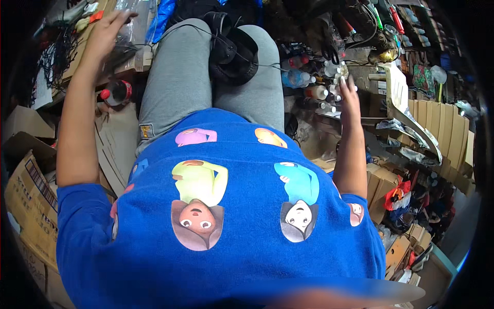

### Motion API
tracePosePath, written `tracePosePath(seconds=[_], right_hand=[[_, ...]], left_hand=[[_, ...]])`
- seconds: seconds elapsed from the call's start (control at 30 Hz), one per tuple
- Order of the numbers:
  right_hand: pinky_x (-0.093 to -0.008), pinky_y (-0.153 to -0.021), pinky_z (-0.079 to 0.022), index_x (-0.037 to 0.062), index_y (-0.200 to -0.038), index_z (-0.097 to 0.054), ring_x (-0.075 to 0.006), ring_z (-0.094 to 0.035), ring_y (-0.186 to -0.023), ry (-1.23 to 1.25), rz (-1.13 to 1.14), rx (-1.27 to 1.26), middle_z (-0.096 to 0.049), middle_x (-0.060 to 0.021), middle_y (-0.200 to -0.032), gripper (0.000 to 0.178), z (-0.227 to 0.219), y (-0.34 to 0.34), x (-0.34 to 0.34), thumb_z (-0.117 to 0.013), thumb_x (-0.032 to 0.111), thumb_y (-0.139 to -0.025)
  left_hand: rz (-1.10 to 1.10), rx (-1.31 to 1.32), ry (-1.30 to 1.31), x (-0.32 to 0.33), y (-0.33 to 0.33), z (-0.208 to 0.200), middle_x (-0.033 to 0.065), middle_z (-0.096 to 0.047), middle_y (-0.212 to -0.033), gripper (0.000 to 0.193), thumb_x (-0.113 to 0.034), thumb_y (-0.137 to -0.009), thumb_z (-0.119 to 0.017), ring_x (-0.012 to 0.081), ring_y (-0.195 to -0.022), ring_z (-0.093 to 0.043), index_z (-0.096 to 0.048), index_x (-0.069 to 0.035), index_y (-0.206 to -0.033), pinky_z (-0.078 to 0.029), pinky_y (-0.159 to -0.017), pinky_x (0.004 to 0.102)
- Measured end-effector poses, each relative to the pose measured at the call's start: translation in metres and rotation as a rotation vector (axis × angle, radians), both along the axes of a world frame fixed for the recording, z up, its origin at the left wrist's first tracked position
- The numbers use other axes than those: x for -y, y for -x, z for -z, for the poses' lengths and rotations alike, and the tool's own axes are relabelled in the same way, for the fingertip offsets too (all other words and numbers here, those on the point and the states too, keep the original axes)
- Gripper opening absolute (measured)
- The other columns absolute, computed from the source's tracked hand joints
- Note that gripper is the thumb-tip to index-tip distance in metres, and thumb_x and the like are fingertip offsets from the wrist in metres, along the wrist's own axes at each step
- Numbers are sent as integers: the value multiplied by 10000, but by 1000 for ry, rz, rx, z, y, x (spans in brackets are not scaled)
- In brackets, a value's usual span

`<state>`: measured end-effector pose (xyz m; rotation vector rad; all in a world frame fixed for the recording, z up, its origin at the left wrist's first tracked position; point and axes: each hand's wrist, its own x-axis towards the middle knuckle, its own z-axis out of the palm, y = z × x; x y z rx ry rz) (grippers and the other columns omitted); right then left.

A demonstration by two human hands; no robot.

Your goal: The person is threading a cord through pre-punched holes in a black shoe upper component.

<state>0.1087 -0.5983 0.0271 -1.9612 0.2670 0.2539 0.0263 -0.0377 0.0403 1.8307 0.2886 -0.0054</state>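
Observation:
A black shoe (235,59) rests between my grey-trousered thighs, with a thin dark cord (226,41) running across it and over both knees. My left hand (109,32) is raised at the upper left, fingers stretched out, beside a clear plastic bag (135,26). Nothing shows in its grasp. Out to the right, my right hand (350,98) is held with its fingers extended and no object in them. Close to that hand lie several small plastic bottles (316,92) with white caps.
A dark drink bottle with a red cap (119,92) lies left of my thigh. Cardboard boxes (32,201) crowd the lower left. On the right are stacked folded cardboard (440,121), a red-and-white plastic bag (397,195) and a tangle of tools. Black cords (59,59) hang at the far left.

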Motion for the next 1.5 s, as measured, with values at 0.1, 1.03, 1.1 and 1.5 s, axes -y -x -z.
tracePosePath(seconds=[0.1, 1.03, 1.1, 1.5], right_hand=[[-339, -899, -443, 95, -1344, -451, -195, -561, -1022, -46, -452, 306, -545, -152, -1205, 560, -49, -15, -102, -660, 207, -837], [-225, -584, -386, 61, -880, -615, -47, -459, -655, -25, -600, -195, -543, 48, -721, 288, -11, 21, -200, -607, 349, -897], [-222, -584, -378, 44, -843, -620, -46, -447, -665, 14, -564, -109, -536, 46, -699, 313, -11, 19, -206, -623, 354, -885], [-333, -601, -453, 37, -862, -677, -135, -567, -602, 338, -591, -53, -591, -77, -622, 337, -29, 10, -201, -644, 372, -846]], left_hand=[[109, 201, -507, -12, -41, 37, 95, -661, -975, 403, -369, -882, -576, 200, -941, -607, -644, -17, -1068, -448, -844, 303], [229, -189, -705, 37, -111, 33, 224, -641, -991, 360, -277, -688, -607, 355, -937, -621, -676, -28, -939, -486, -836, 410], [258, -221, -770, 48, -123, 29, 225, -636, -1008, 368, -278, -687, -611, 347, -955, -617, -673, -20, -943, -484, -844, 407], [389, 548, -498, 123, -74, -6, 139, -584, -898, 322, -317, -745, -711, 325, -865, -596, -615, -54, -904, -488, -737, 420]])
